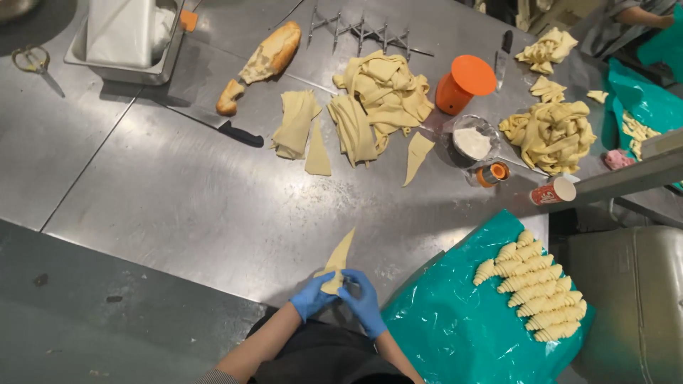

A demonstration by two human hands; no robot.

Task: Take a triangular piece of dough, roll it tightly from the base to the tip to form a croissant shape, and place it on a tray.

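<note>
Both my hands wear blue gloves and work at the near edge of the steel table. A long triangle of pale dough lies with its tip pointing away from me. My left hand and my right hand grip its wide near end together, fingers curled over the dough. To my right, several rolled raw croissants lie in a row on a tray lined with teal plastic.
Piles of cut dough triangles and scraps sit farther back. Also there: a long knife, a baguette, an orange container, a flour bowl, a metal pan, scissors, an expandable cutter. Another person's arm is at far right.
</note>
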